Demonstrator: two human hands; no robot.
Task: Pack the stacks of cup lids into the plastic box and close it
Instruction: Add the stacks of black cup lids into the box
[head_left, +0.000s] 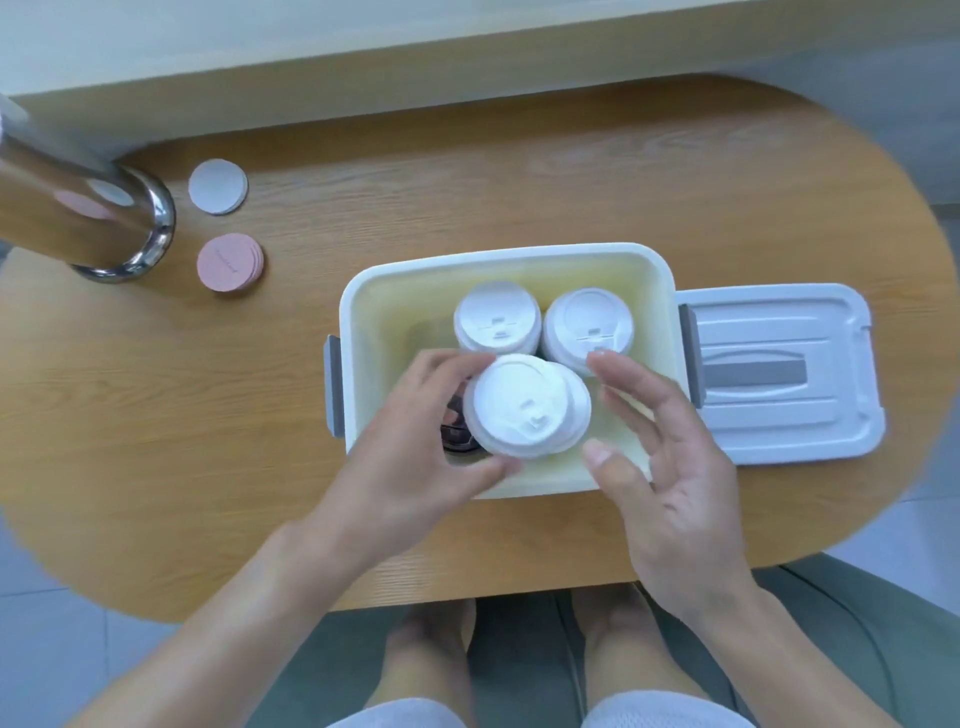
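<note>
- Gripping the near stack of white cup lids (527, 405) from its left side, the left hand (415, 441) had its fingers and thumb curled round the stack over the open plastic box (511, 260).
- The right hand (670, 457) hovered just right of that stack, fingers spread and relaxed, holding nothing.
- Two more lid stacks (497, 318) (587, 325) stood side by side at the box's far end.
- The box lid (779, 374) lay flat on the wooden table (208, 415), just beside the box's right edge.
- Pink coasters (229, 262) and white coasters (217, 186) sat far left, near a metal post (78, 208).
</note>
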